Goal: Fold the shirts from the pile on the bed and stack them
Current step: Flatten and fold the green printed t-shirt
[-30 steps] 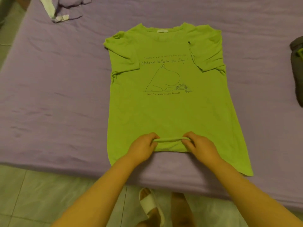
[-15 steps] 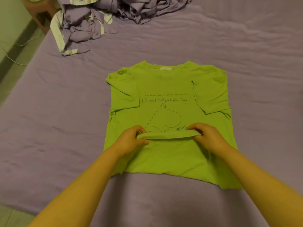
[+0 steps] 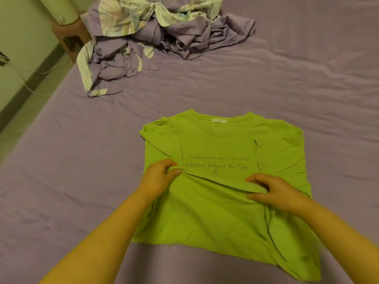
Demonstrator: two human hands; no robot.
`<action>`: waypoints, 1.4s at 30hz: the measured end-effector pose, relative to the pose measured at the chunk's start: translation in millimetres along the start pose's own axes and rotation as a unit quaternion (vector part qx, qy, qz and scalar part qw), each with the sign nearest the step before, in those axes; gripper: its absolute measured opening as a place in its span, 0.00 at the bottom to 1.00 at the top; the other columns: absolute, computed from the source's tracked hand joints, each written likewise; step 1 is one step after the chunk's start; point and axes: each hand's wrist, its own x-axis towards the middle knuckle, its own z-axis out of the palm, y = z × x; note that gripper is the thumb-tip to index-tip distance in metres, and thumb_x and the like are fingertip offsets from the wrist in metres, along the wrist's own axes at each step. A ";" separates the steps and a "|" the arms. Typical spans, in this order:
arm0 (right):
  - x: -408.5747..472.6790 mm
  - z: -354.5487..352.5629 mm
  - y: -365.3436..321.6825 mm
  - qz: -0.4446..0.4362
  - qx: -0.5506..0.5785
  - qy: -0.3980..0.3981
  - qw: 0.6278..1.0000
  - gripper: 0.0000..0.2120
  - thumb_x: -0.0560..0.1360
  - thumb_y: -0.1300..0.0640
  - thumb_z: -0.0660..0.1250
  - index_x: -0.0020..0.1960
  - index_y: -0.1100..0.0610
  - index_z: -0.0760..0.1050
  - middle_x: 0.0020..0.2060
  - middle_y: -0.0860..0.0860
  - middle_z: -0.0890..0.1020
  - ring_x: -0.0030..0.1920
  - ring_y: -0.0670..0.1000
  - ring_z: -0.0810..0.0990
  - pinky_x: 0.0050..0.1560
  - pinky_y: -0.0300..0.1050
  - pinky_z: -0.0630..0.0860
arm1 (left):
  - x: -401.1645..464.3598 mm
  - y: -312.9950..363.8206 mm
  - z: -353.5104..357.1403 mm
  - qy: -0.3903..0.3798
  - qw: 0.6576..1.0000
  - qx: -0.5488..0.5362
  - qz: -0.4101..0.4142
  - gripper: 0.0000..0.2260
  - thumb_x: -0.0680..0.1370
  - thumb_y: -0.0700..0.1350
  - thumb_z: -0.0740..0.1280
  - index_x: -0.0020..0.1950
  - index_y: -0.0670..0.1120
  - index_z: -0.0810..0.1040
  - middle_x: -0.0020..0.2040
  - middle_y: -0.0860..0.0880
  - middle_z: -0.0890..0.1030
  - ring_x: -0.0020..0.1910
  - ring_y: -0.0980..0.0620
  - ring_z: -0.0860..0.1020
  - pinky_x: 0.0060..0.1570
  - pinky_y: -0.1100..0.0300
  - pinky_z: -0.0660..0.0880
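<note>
Nearest, the folded lower part of the green shirt (image 3: pixel 215 220) lies on the purple bed (image 3: pixel 61 181), sleeves already turned in. Just beyond, the left hand (image 3: pixel 159 178) and right hand (image 3: pixel 272 192) each pinch the hem (image 3: pixel 223 184) between thumb and fingers, holding it over the printed chest. The cloth looks light, soft and limp, so it should sag between the grips; holding near the hem's two ends suits it. Far left, a crumpled pile of clothes (image 3: pixel 155 42) waits.

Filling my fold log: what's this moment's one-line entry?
green shirt | left hand, right hand pinching hem | mid-fold toward collar
</note>
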 end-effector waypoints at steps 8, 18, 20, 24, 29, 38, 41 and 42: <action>96.4 -59.8 -20.0 -0.001 -0.088 0.203 0.975 0.16 0.70 0.68 0.70 0.56 0.58 0.76 0.42 0.54 0.79 0.37 0.51 0.72 0.38 0.39 0.62 | 92.8 30.6 -25.3 0.124 0.982 0.141 0.009 0.12 0.75 0.58 0.67 0.49 0.51 0.79 0.42 0.48 0.81 0.47 0.45 0.78 0.39 0.57 0.67; 136.3 -28.1 -11.9 -0.013 -0.209 0.260 0.943 0.18 0.73 0.61 0.68 0.63 0.60 0.74 0.61 0.60 0.76 0.62 0.62 0.72 0.63 0.55 0.67 | 118.9 41.7 44.2 0.134 0.949 0.222 0.176 0.10 0.75 0.42 0.67 0.56 0.46 0.80 0.55 0.43 0.79 0.58 0.40 0.75 0.54 0.49 0.70; 111.8 -7.3 -0.2 -0.056 -0.230 0.278 0.931 0.17 0.73 0.57 0.67 0.61 0.60 0.76 0.61 0.59 0.76 0.63 0.62 0.72 0.63 0.58 0.68 | 104.2 45.0 74.4 0.109 0.928 0.234 0.268 0.12 0.72 0.42 0.71 0.55 0.47 0.81 0.57 0.44 0.80 0.60 0.40 0.76 0.58 0.45 0.72; 67.1 15.6 36.7 -0.084 -0.283 0.238 0.925 0.23 0.75 0.44 0.58 0.59 0.59 0.78 0.62 0.59 0.77 0.64 0.61 0.74 0.63 0.62 0.69 | 95.8 54.8 111.6 -0.006 0.885 0.331 0.327 0.20 0.76 0.56 0.63 0.67 0.54 0.74 0.69 0.48 0.73 0.69 0.43 0.70 0.65 0.36 0.65; 31.0 -4.0 69.3 -0.102 -0.272 0.215 0.932 0.27 0.78 0.40 0.51 0.63 0.57 0.75 0.64 0.59 0.75 0.65 0.57 0.69 0.64 0.51 0.64 | 123.0 66.9 128.2 -0.073 0.874 0.369 0.307 0.30 0.77 0.66 0.52 0.77 0.56 0.54 0.78 0.48 0.52 0.77 0.40 0.49 0.70 0.35 0.41; 68.1 -94.4 76.8 0.070 0.120 0.417 0.898 0.02 0.75 0.61 0.67 0.47 0.57 0.77 0.37 0.52 0.79 0.32 0.34 0.75 0.35 0.25 0.69 | 165.8 111.0 122.1 0.003 0.915 0.300 0.269 0.19 0.80 0.52 0.60 0.70 0.48 0.69 0.64 0.46 0.74 0.66 0.43 0.67 0.64 0.50 0.61; 86.9 -122.3 84.4 0.102 0.124 0.449 0.879 0.06 0.77 0.58 0.64 0.51 0.59 0.78 0.45 0.59 0.81 0.42 0.47 0.77 0.42 0.37 0.71 | 170.0 118.7 122.9 0.017 0.934 0.280 0.222 0.16 0.79 0.52 0.61 0.65 0.49 0.74 0.59 0.45 0.77 0.61 0.43 0.69 0.56 0.51 0.64; 90.2 -124.6 87.8 0.111 0.123 0.441 0.882 0.08 0.78 0.57 0.63 0.54 0.58 0.78 0.47 0.59 0.81 0.46 0.50 0.77 0.45 0.40 0.70 | 170.6 120.0 123.6 0.019 0.941 0.266 0.209 0.15 0.79 0.51 0.62 0.64 0.49 0.75 0.58 0.45 0.77 0.61 0.43 0.69 0.55 0.51 0.64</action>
